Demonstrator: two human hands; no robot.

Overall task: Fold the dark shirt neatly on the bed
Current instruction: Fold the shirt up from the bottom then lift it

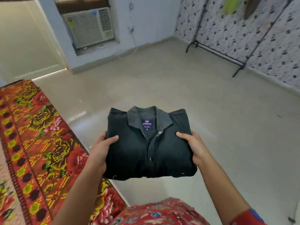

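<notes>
The dark shirt (149,143) is folded into a neat square, collar and blue neck label facing up and away from me. It is held in the air over the floor, to the right of the bed (37,143). My left hand (101,148) grips its left edge, thumb on top and fingers underneath. My right hand (194,146) grips the right edge the same way.
The bed with its red and yellow floral cover fills the lower left. Beige floor (162,82) stretches ahead. A window air conditioner (90,26) sits in the far wall, with a cable hanging beside it. A black clothes rack (227,51) stands along the patterned right wall.
</notes>
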